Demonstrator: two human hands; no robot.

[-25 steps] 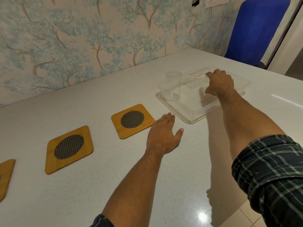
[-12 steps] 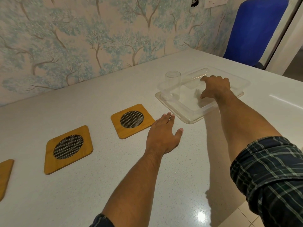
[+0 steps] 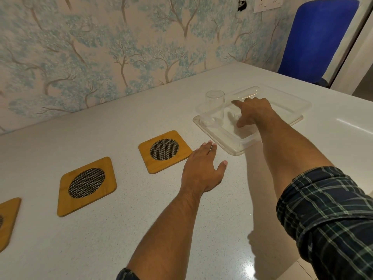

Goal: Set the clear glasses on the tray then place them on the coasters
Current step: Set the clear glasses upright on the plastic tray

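One clear glass upright on tray, right hand grip released over tray, left hand flat.

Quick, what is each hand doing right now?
Left hand: open, flat on the table, holding nothing.
Right hand: open over the tray, holding nothing.

Tree-patterned wallpaper, a blue chair, a wall socket, white speckled table.
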